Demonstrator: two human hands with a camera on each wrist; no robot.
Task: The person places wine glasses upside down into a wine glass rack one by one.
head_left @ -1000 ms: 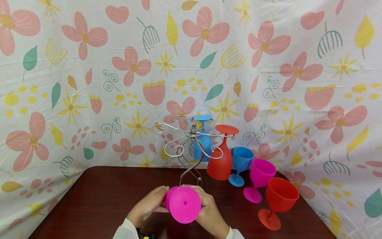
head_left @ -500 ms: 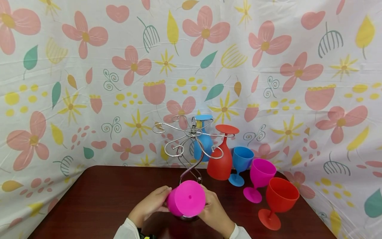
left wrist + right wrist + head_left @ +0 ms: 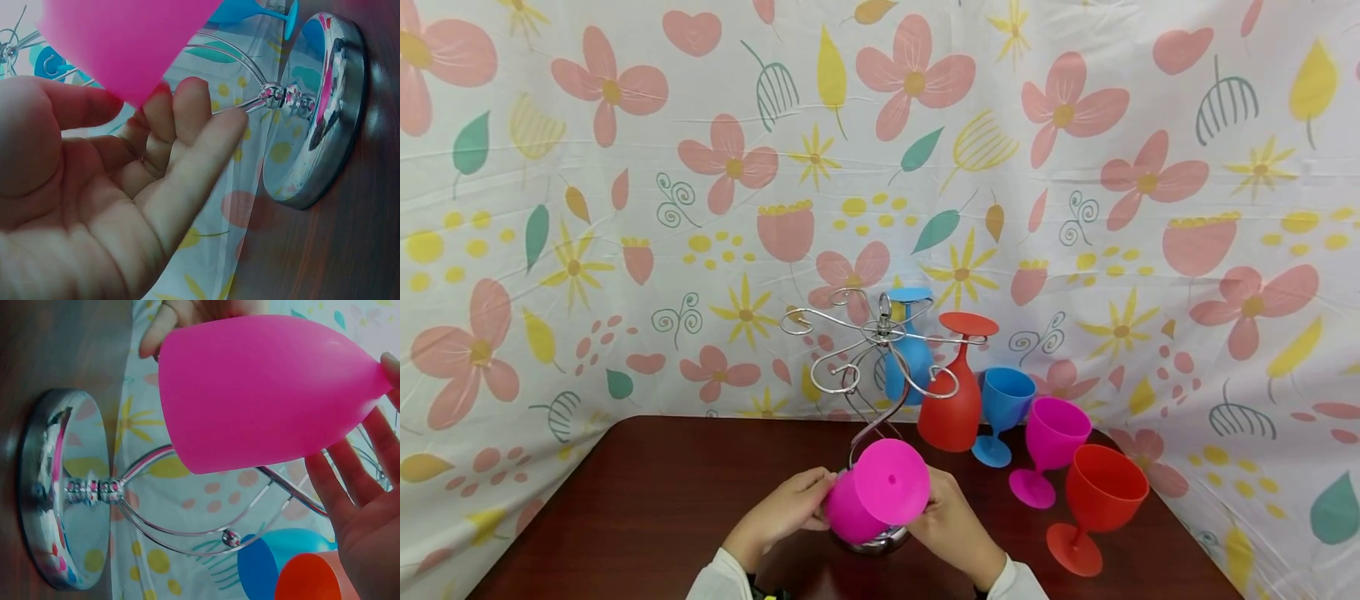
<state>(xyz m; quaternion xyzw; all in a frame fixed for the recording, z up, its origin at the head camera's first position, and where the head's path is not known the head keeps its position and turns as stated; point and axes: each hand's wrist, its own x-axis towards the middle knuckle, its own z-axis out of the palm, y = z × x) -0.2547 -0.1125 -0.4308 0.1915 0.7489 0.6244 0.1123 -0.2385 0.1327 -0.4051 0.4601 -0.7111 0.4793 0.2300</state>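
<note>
Both hands hold a pink plastic goblet (image 3: 892,482) in front of a chrome wire rack, its foot tilted up toward the head camera and its bowl pointing downward. My left hand (image 3: 781,512) pinches the bowl's edge; thumb and fingertips meet at the pink rim in the left wrist view. On the other side, my right hand (image 3: 953,527) grips the goblet around the stem end of the bowl, as the right wrist view shows. The rack's curled arms (image 3: 883,331) spread above and beyond the hands. Its round chrome base (image 3: 342,112) stands on the table just behind the goblet.
Upside down on the rack hang a blue goblet (image 3: 912,371) and a red goblet (image 3: 951,417). Along the table's right side stand a blue goblet (image 3: 1006,396), a pink goblet (image 3: 1056,436) and a red goblet (image 3: 1105,492). A flowered cloth (image 3: 715,250) lines the back.
The pink goblet has shifted right and slightly up, its foot tipping away to the right. My right hand has moved right with it; my left hand has followed a little. The rack's base now shows.
</note>
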